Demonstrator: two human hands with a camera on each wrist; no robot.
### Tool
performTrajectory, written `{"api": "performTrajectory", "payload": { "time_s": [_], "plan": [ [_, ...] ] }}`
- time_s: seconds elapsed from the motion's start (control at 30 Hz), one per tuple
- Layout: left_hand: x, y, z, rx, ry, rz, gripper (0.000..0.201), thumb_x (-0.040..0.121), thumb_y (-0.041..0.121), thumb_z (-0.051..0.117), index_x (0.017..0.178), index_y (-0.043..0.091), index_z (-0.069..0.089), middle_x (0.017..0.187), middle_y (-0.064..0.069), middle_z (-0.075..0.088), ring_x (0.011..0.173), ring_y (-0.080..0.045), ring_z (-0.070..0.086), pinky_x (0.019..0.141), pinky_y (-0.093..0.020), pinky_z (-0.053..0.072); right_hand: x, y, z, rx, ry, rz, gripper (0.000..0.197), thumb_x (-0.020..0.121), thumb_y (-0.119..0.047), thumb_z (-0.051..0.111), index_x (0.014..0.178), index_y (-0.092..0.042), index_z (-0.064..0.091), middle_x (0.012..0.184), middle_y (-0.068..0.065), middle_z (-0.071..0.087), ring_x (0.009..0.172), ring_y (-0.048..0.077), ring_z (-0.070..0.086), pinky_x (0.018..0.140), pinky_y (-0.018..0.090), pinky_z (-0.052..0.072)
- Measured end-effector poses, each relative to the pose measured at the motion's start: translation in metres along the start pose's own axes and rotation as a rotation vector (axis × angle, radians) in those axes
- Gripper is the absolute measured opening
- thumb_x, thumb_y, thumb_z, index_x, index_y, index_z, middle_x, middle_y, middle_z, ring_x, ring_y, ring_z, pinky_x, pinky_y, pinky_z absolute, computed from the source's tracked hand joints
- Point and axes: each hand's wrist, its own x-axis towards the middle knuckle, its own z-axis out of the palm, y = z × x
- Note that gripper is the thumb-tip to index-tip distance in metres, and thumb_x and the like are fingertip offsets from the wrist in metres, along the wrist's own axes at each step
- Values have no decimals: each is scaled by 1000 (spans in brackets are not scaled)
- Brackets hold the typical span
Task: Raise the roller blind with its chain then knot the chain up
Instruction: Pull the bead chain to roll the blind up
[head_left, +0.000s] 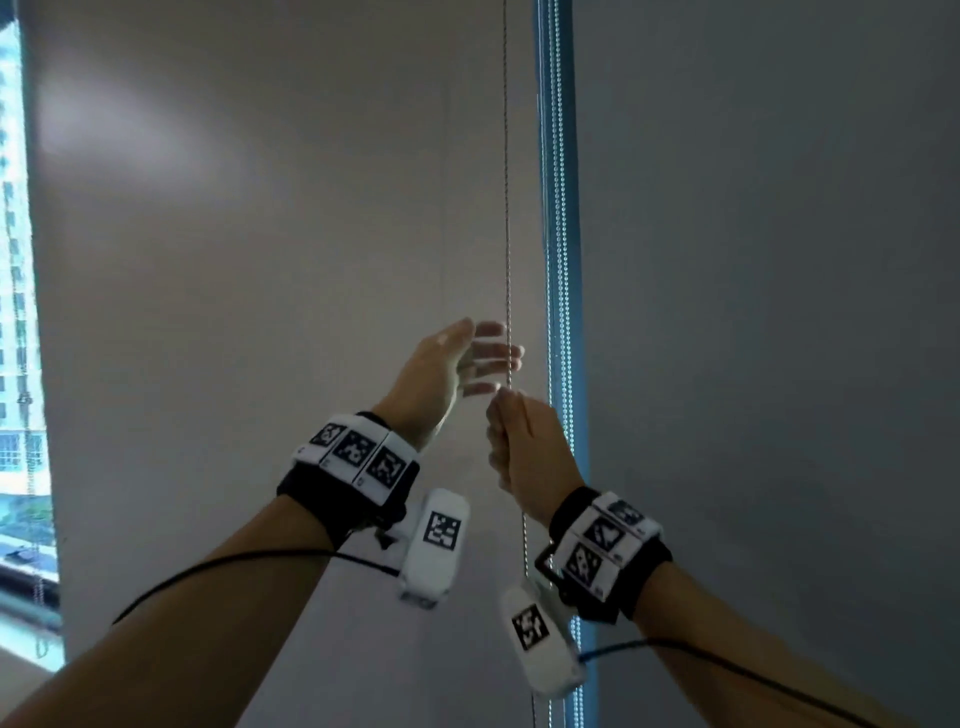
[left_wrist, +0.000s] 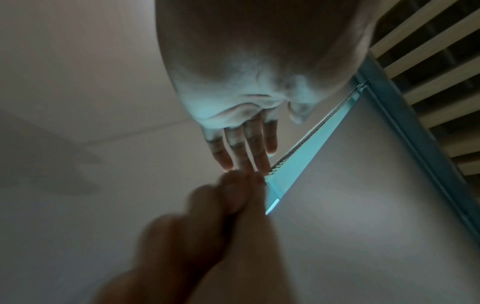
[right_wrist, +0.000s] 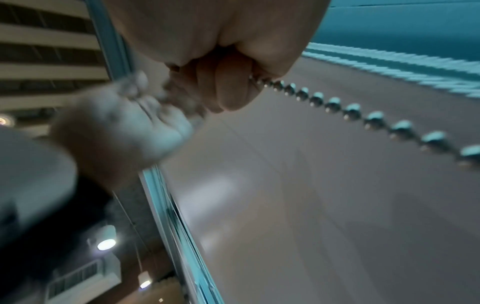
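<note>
From the head view, the right hand (head_left: 524, 447) is fisted round the chain (head_left: 507, 208) beside the lowered blind (head_left: 260, 234); the left hand (head_left: 457, 364) reaches above it, fingers spread. Left wrist view: those fingers (left_wrist: 244, 148) are straight. Right wrist view: beads (right_wrist: 350, 111) run from the fist. Still raising, I'd say; the left should grab higher next.

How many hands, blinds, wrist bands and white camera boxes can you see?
Hands: 2, left hand open by the chain, right hand gripping it
Roller blinds: 2
Wrist bands: 2
White camera boxes: 2
Total: 8
</note>
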Motion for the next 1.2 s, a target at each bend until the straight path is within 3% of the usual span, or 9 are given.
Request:
{"api": "performTrajectory", "payload": {
  "time_s": [0.13,0.3,0.4,0.53,0.67,0.8,0.93,1.1,1.2],
  "plan": [
    [8,15,18,-145,-55,2,38,103,23,25,115,2,55,75,-6,58,64,-17,55,61,-28,48,-26,19,-3,12,-89,103,40,104,-32,30,67,-18,36,49,-10,29,36,4,20,35,14,18],
    [-10,-9,35,-195,-37,18,33,103,19,27,77,12,45,46,12,25,38,-3,18,37,-14,19,-33,19,-19,38,-312,273,22,86,-20,51,71,-5,53,57,6,34,46,14,34,46,25,32],
    [-24,-23,39,-236,-79,7,34,103,21,28,74,13,42,49,9,23,39,-5,17,38,-15,16,-13,0,-31,311,-227,254,27,85,-15,41,80,-6,66,71,8,56,68,20,51,71,31,44],
    [-42,-48,42,-218,-97,-75,33,103,20,29,76,7,42,49,7,27,41,-5,20,40,-15,19,33,-50,-36,326,-171,140,38,97,-20,29,112,-1,58,89,15,62,83,26,58,77,34,46],
    [-58,-65,43,-175,-169,-202,16,96,11,45,96,-4,51,75,-16,36,63,-17,35,53,-25,34,50,-81,-16,254,-71,48,36,104,-23,26,81,-13,51,48,-7,38,39,7,31,40,18,25],
    [-41,-32,25,-253,-159,-229,32,91,-4,28,85,6,58,70,-6,66,65,-17,64,74,-30,49,28,-75,-3,81,-90,-66,38,105,-25,25,70,-18,37,47,-8,26,33,3,18,30,13,16],
    [-21,14,15,-376,-102,-144,26,75,14,34,82,7,58,63,-4,58,55,-19,50,64,-31,39,7,-67,-5,-8,-90,-85,37,106,-24,26,74,-12,42,53,-3,29,34,3,24,32,15,22],
    [9,48,18,-239,-122,-98,57,97,42,26,132,1,47,111,-19,64,107,-32,62,96,-45,45,-31,-36,-8,-58,-173,102,38,105,-25,26,69,-16,33,56,-5,23,36,1,21,35,14,20],
    [20,67,24,-314,-123,-79,47,100,40,29,123,6,50,87,-8,61,78,-21,60,70,-31,49,-54,-11,-9,-48,-210,145,39,105,-24,26,68,-15,34,55,-7,27,37,-1,23,37,11,22]
  ]
}}
